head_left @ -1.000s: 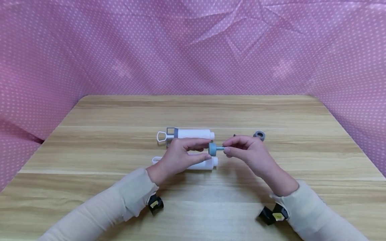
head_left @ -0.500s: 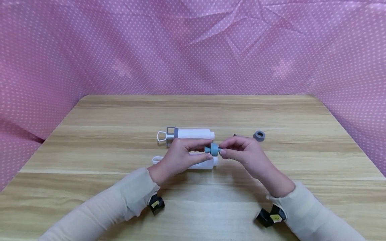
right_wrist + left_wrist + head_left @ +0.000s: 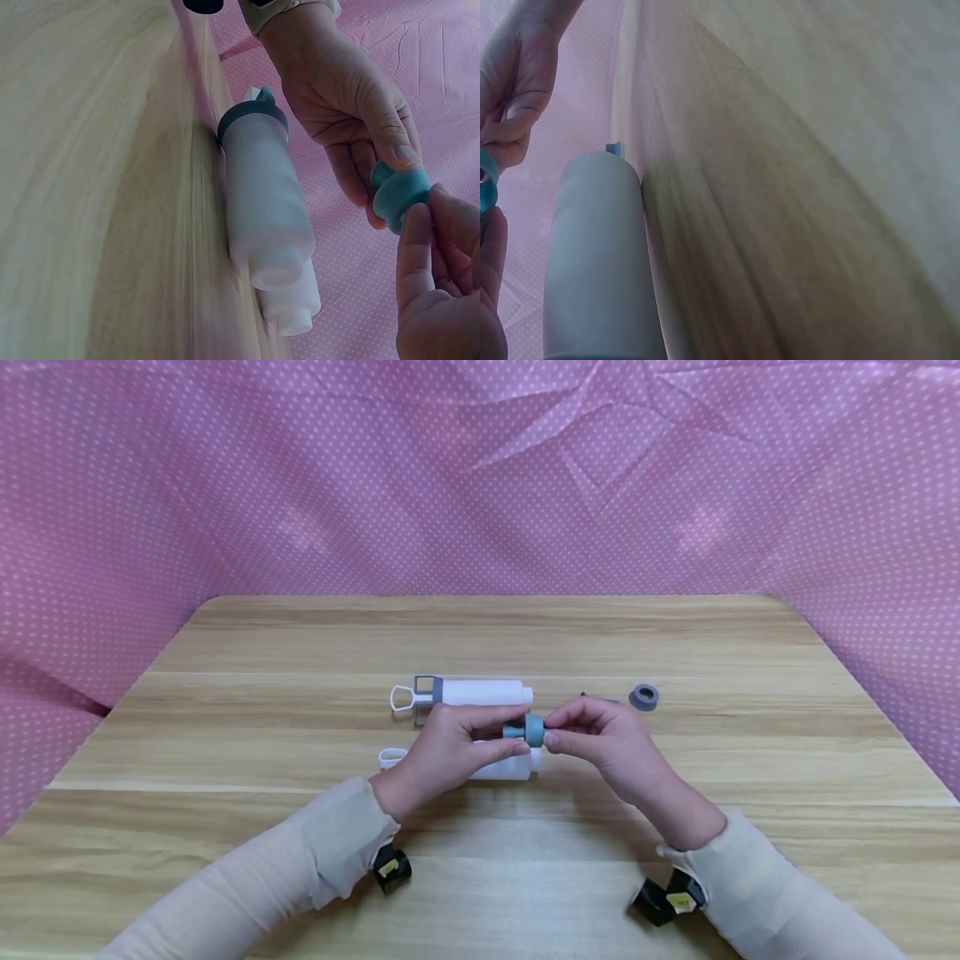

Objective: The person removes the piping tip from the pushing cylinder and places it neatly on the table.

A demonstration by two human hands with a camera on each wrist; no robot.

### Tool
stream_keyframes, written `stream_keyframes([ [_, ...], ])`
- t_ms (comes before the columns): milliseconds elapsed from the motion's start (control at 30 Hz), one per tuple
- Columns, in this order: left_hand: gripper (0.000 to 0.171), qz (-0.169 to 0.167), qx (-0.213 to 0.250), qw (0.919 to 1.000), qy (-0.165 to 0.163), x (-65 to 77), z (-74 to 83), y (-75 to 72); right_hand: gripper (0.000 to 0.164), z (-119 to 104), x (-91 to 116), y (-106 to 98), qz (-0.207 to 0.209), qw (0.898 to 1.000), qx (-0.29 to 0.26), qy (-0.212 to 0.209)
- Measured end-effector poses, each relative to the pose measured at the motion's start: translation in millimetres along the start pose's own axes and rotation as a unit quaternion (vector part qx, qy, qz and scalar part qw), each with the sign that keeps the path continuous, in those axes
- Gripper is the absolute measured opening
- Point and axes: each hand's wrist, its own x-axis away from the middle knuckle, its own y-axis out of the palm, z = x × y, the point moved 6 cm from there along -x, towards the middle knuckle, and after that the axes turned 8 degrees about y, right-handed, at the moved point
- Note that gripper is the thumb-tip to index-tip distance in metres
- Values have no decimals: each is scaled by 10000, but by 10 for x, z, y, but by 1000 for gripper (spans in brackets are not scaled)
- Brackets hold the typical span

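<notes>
In the head view my left hand (image 3: 442, 747) holds a blue-green ring-shaped cap (image 3: 534, 731) between its thumb and fingertips. A small flared piece (image 3: 512, 732) of the same colour sticks out of the cap's left side, between the left fingers. From the right, my right hand (image 3: 611, 739) pinches the narrow end close against the cap; its fingertips mostly hide that end. Both hands meet at the cap (image 3: 405, 196) in the right wrist view. A white syringe-like tube (image 3: 502, 768) lies under the left hand, partly covered by it.
Beyond the hands lies a second white tube (image 3: 483, 692) with a grey collar and white loop handle. A grey ring (image 3: 643, 697) rests at the right, near a small dark piece (image 3: 600, 698) partly behind the right hand. The wooden table (image 3: 262, 643) has a pink dotted cloth (image 3: 480, 485) behind.
My right hand has moved slightly left, up to the cap. The visible stem on the right has shortened, while the flared piece has come out on the left. The left hand stays nearly still.
</notes>
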Motion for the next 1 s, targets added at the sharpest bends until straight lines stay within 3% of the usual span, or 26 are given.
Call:
stream_keyframes([
  [600,41,81,-148,9999,22,-1,-1,-25,26,8,23,-45,303,9994,-145,86],
  [800,41,120,-128,9997,176,-16,8,-32,37,36,9,-5,210,9994,-205,199],
  [1000,40,104,30,9997,196,-27,2,-20,36,51,-8,34,63,9994,-301,152],
])
